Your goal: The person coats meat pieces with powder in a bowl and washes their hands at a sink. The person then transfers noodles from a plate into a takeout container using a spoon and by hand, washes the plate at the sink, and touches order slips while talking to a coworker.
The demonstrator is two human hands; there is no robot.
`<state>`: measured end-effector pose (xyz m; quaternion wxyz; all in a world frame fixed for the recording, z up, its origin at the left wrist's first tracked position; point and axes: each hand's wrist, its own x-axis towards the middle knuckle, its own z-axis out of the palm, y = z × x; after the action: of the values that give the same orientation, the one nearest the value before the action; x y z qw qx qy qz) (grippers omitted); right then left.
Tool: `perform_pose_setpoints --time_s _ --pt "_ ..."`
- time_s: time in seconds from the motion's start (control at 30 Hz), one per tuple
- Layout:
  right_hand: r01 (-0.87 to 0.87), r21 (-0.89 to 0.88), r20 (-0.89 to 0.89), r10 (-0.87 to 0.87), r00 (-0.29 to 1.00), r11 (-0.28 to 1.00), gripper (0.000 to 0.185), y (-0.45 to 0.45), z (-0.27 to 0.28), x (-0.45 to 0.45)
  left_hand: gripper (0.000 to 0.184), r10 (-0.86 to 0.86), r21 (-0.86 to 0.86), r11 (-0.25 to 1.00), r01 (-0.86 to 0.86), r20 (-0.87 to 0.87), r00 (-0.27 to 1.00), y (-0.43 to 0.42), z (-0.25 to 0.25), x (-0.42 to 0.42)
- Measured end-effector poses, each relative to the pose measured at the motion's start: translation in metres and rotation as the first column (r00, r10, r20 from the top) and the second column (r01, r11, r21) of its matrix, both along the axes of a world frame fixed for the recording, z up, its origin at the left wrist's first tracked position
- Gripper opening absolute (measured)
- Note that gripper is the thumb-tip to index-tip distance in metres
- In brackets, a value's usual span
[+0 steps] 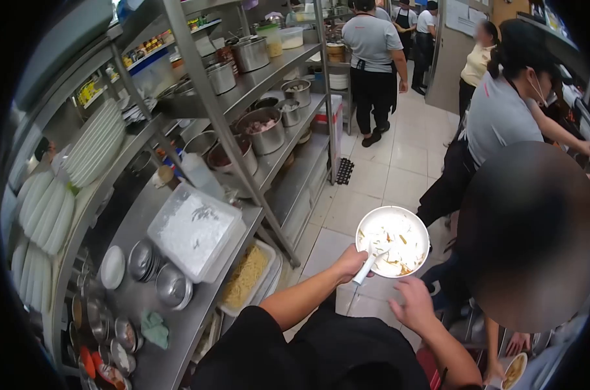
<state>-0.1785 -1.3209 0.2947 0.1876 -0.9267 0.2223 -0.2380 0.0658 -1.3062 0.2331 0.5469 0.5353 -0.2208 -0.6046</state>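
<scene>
In the head view, holds a white dish (373, 224) of food scraps (402, 239) above the tiled floor (321, 250), with the grip of the left hand (351, 262) closed at the rim beside a white spoon (366, 268) — right hand (416, 303) open, empty, nearby — seemingly mid-carry, calling for a level hold.

left hand (351, 263) holds a food-streaked white bowl (404, 227); right hand (413, 304) is just beside it.
</scene>
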Motion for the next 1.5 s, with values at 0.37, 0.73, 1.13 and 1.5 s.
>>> perform_pose_setpoints --time_s 0.37,0.73,1.13,1.5 --pt "-0.089 -0.14 -0.117 0.073 0.99 0.986 0.054 -0.215 -0.022 0.204 0.037 -0.034 -0.047 0.998 0.032 -0.026 0.999 -0.208 -0.016 0.119" --pt "0.068 0.11 0.409 -0.108 0.906 0.992 0.037 -0.472 -0.013 0.276 0.049 -0.152 0.135 0.977 0.164 -0.098 0.984 -0.429 -0.017 0.215" --pt "0.062 0.262 0.273 -0.135 0.953 0.963 0.018 -0.779 -0.022 0.416 0.052 -0.075 0.205 0.975 0.083 -0.043 0.996 -0.66 -0.056 0.366" --pt "0.404 0.187 0.293 -0.443 0.847 0.896 0.021 -1.035 -0.013 0.384 0.038 -0.236 0.272 0.921 0.279 -0.179 0.955 -1.041 -0.091 0.351"
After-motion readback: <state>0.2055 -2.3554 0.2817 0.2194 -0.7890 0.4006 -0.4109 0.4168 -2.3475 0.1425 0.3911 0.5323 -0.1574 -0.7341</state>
